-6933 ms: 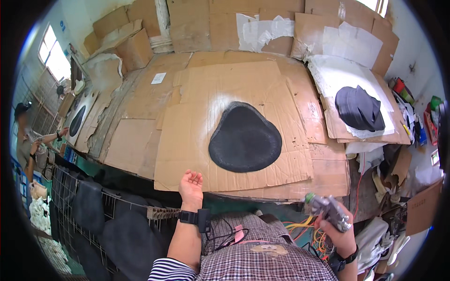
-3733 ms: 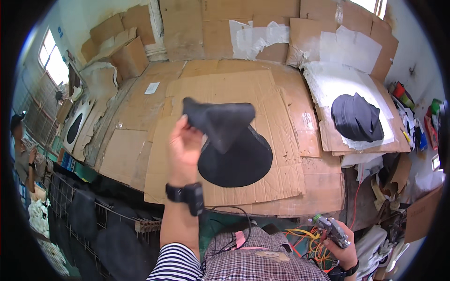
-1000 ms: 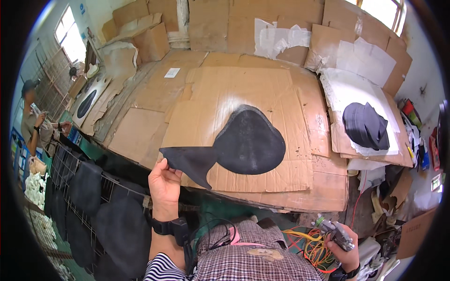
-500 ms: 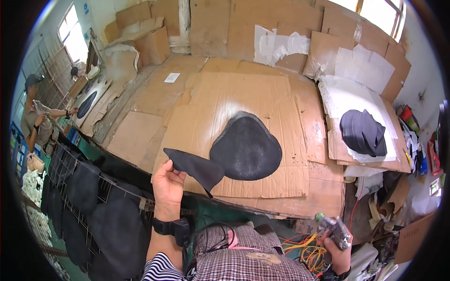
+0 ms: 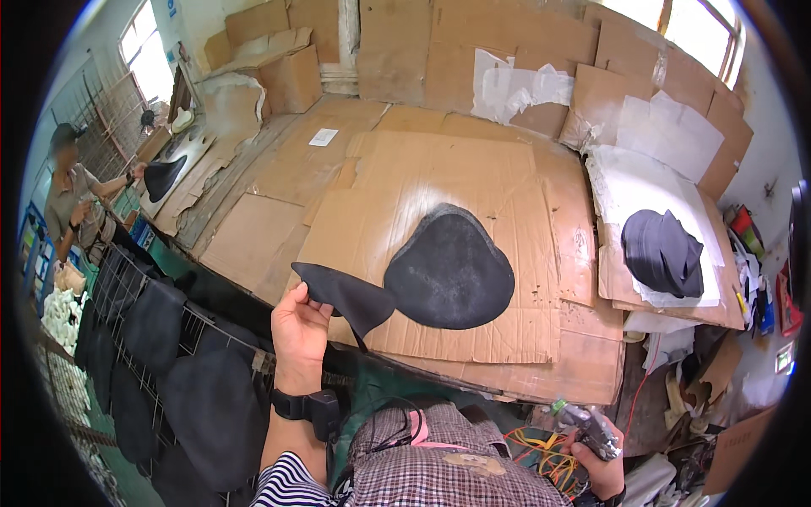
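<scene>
My left hand [image 5: 301, 328] pinches the edge of a thin, floppy black sheet piece [image 5: 351, 297] between thumb and fingers. The piece droops to the right over the near edge of the worktable, its tip close to a rounded triangular black piece [image 5: 449, 269] lying flat on cardboard. That flat piece has a greyish, dusty-looking rim along its top. Low on the right, my right hand [image 5: 601, 463] is wrapped round a small silvery spray gun [image 5: 591, 433] with a green part at one end. Yellow and orange hoses hang near it.
Cardboard [image 5: 507, 194] covers the table. On a white-papered board at right sits a stack of black pieces [image 5: 663, 252]. Several black pieces hang on a wire rack [image 5: 211, 338] at lower left. A co-worker [image 5: 76, 194] at far left holds another black piece [image 5: 164, 177].
The whole view has shifted slightly, so the table sits further right. Both hands keep their holds. At far left, the co-worker's black piece has changed its tilt.
</scene>
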Action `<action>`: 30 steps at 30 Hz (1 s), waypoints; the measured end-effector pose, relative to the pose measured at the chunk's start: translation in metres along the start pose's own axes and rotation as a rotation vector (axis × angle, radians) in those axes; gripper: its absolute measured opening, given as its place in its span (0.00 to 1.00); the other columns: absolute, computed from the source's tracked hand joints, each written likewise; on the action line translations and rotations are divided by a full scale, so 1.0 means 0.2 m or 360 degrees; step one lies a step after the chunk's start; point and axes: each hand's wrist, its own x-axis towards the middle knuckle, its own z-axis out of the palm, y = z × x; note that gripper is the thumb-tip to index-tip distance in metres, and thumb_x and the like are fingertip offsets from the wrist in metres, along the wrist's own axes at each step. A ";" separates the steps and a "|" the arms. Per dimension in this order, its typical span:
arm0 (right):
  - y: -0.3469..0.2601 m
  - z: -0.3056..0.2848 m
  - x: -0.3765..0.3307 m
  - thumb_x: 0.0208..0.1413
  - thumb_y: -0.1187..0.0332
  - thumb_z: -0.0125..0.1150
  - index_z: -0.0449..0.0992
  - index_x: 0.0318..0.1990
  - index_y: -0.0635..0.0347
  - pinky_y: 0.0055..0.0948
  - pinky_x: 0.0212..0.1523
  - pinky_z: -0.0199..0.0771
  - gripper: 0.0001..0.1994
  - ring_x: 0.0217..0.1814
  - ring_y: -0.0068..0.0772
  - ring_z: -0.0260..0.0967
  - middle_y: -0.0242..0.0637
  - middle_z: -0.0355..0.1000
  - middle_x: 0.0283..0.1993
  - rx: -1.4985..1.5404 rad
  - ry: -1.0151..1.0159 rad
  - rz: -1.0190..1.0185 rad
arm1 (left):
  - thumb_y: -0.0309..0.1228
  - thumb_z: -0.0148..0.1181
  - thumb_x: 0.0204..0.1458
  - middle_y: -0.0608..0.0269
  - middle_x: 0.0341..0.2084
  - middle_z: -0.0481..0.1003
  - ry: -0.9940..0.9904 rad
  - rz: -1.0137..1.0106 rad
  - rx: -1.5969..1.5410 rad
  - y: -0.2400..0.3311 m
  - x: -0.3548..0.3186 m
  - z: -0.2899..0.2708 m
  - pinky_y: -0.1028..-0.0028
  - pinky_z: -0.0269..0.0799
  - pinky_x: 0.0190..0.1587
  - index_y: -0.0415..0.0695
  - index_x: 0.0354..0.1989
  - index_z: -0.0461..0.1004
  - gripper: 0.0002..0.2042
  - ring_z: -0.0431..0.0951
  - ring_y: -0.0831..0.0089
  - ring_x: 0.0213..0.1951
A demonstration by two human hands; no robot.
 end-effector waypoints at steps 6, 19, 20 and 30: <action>-0.06 -0.13 0.01 0.42 0.74 0.65 0.66 0.52 0.71 0.24 0.33 0.72 0.27 0.29 0.25 0.71 0.37 0.72 0.29 -0.0257 -0.0143 0.0046 | 0.27 0.56 0.48 0.68 0.29 0.75 0.0005 0.0046 0.0011 0.00 -0.02 0.04 0.70 0.65 0.43 0.45 0.29 0.71 0.02 0.74 0.70 0.37; -0.04 -0.36 0.11 0.50 0.79 0.60 0.64 0.58 0.69 0.25 0.48 0.66 0.26 0.45 0.25 0.65 0.37 0.70 0.48 -0.0886 -0.0054 -0.0277 | 0.27 0.57 0.47 0.69 0.26 0.74 0.0151 0.0082 -0.0001 -0.07 0.00 0.04 0.68 0.65 0.37 0.47 0.27 0.72 0.01 0.71 0.71 0.31; -0.04 -0.33 0.13 0.50 0.79 0.59 0.63 0.59 0.69 0.25 0.47 0.67 0.26 0.44 0.25 0.66 0.36 0.71 0.47 -0.0719 0.0039 -0.0187 | 0.27 0.57 0.47 0.68 0.26 0.74 0.0181 0.0107 -0.0021 -0.08 -0.02 0.07 0.68 0.65 0.36 0.47 0.26 0.72 0.01 0.71 0.71 0.30; 0.20 -0.32 0.44 0.56 0.75 0.57 0.63 0.59 0.62 0.20 0.35 0.67 0.23 0.39 0.21 0.66 0.34 0.70 0.45 -0.0357 0.0067 -0.0137 | 0.22 0.51 0.52 0.61 0.30 0.76 -0.0121 0.0217 -0.0238 -0.12 -0.09 0.17 0.65 0.74 0.43 0.42 0.34 0.71 0.04 0.76 0.69 0.35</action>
